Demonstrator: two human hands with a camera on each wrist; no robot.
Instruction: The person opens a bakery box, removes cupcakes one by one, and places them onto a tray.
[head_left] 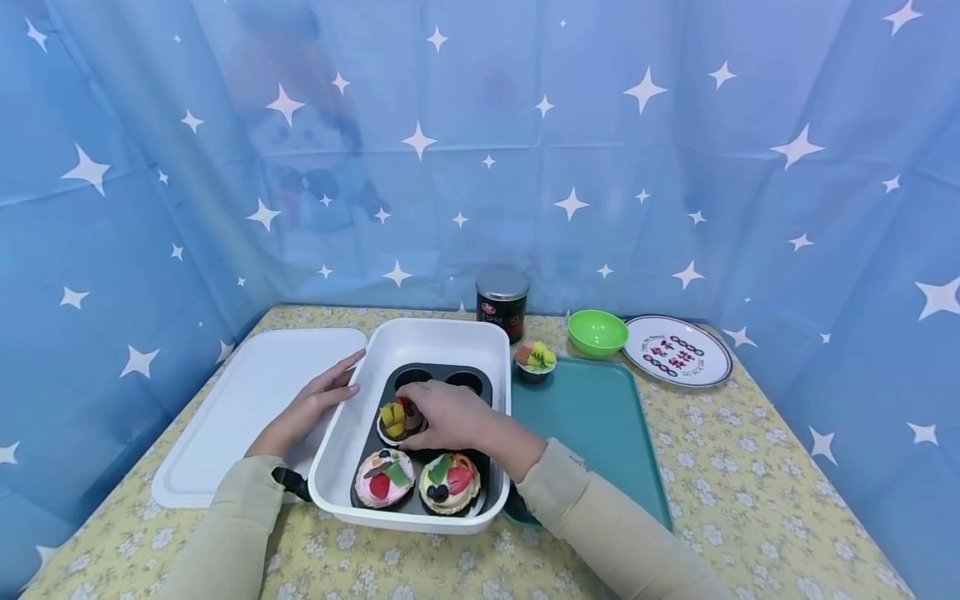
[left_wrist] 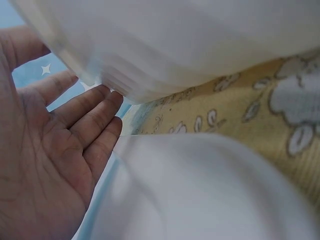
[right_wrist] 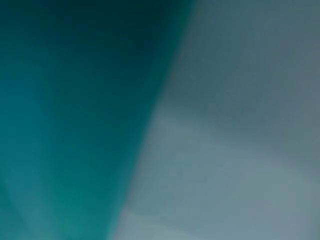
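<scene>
Right hand [head_left: 456,415] gripping upright tart [head_left: 392,420], muffin tin [head_left: 438,372] lengthwise toward table's [head_left: 720,508] far edge, left hand [head_left: 318,399] straight-fingered beside white tub [head_left: 420,522]

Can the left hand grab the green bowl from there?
Probably not easily: the tub lies between the left hand, at its left side, and the bowl, beyond its right side.

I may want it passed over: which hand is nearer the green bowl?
Right: the right hand is over the muffin pan, left of the bowl; the left hand is farther left, at the white tub.
</scene>
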